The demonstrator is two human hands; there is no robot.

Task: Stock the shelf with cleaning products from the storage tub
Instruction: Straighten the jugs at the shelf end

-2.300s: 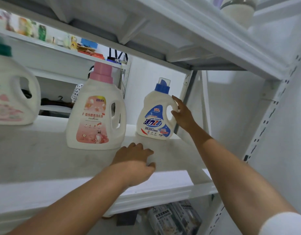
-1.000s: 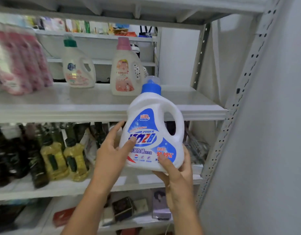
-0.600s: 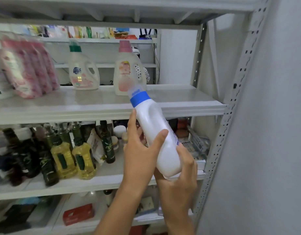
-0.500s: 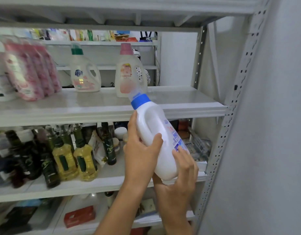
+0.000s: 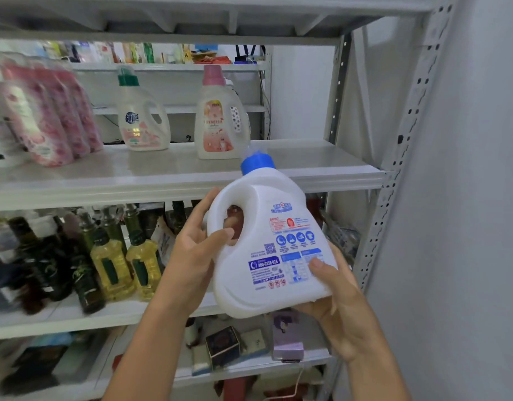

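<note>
I hold a white detergent bottle [image 5: 267,241] with a blue cap in front of the shelving, its back label facing me and its handle to the left. My left hand [image 5: 191,256] grips the handle side, thumb across the handle. My right hand [image 5: 339,308] cups the bottom right corner, thumb on the label. Behind and above it is the grey shelf [image 5: 177,175], where a green-capped bottle [image 5: 142,120] and a pink-capped bottle [image 5: 220,120] stand upright. No storage tub is in view.
Pink refill pouches [image 5: 47,111] lean at the shelf's left. Oil bottles [image 5: 113,256] crowd the shelf below, and small boxes [image 5: 223,345] lie on the lowest one. A perforated upright [image 5: 400,151] and a white wall bound the right side.
The bottle was taken off the shelf, lowered and turned in both hands, from front label through edge-on to back label facing me. My view dropped and pulled back from the shelf.
</note>
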